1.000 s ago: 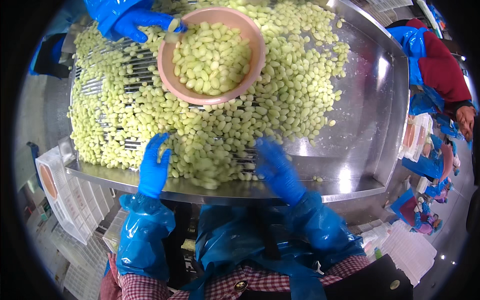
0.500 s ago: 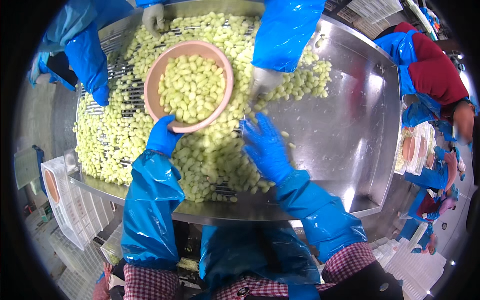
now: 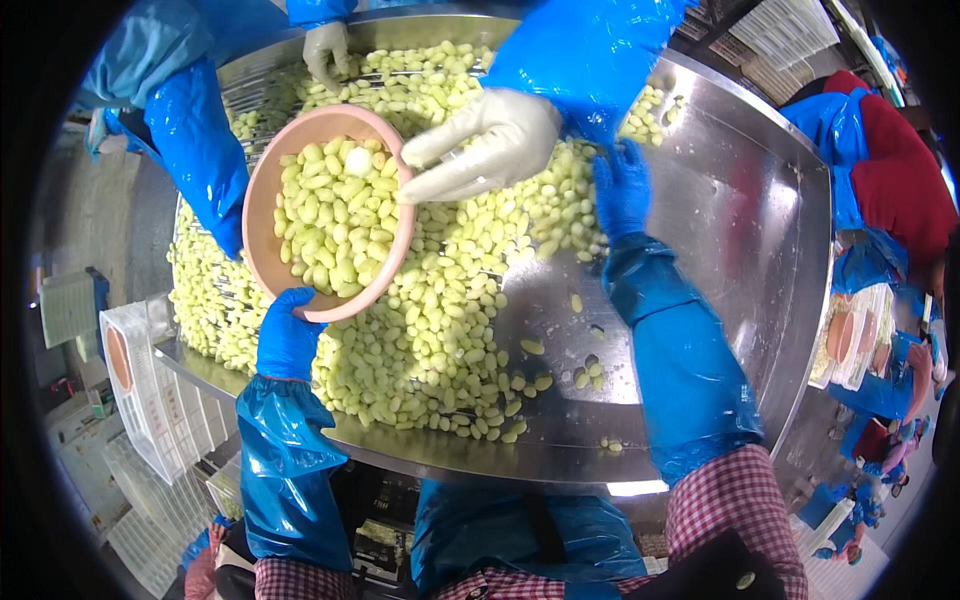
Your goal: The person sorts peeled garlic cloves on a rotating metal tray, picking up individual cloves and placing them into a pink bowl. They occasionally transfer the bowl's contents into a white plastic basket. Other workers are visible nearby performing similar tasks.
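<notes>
My left hand [image 3: 288, 335], in a blue glove, grips the near rim of a pink plastic basin [image 3: 260, 215]. Pale green grapes [image 3: 335, 215] fill much of the basin, which is tilted over more grapes [image 3: 450, 290] spread across a metal sorting table [image 3: 720, 300]. At the right edge of the spread, my right hand [image 3: 622, 190] reaches forward with fingers outstretched, beside a co-worker's blue sleeve. That co-worker's white-gloved hand [image 3: 490, 145] is at the basin's right rim. Another white-gloved hand [image 3: 325, 55] hangs over the grapes at the far side.
A co-worker's blue sleeve [image 3: 200, 150] comes in from the far left, close to the basin. Raised metal edges bound the table. White plastic crates [image 3: 160, 390] stand on the left floor. More people [image 3: 895, 190] work along the right side.
The basin has shifted left and nearer, with my left hand still on it. My right hand has swept away to the right. The white-gloved hand has moved to the basin's rim.
</notes>
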### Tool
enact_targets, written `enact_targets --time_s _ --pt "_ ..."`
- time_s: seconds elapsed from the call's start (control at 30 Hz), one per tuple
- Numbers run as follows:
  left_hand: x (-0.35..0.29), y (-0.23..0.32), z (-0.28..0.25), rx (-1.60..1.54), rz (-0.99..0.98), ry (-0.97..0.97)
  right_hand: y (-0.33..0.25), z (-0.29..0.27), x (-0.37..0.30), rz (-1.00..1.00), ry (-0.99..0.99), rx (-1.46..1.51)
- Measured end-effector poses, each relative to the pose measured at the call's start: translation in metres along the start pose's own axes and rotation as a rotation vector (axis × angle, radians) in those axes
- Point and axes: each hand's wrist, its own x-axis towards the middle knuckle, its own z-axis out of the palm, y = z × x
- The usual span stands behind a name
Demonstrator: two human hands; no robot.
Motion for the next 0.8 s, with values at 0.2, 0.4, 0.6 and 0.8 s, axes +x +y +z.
enact_targets --time_s 0.2,0.4,0.6,0.8 --pt "-0.008 0.021 0.005 -0.234 -0.048 0.055 -0.190 0.092 -0.017 -0.047 -0.386 0.530" --pt "-0.016 0.045 0.010 -0.317 -0.080 0.105 -0.224 0.007 -0.112 -0.362 -0.405 0.579" --pt "-0.012 0.042 0.010 -0.389 -0.090 0.102 -0.075 -0.133 -0.206 0.487 -0.067 0.223" --pt "-0.014 0.039 0.005 -0.409 -0.099 0.095 -0.164 -0.025 -0.183 0.068 -0.450 0.176"
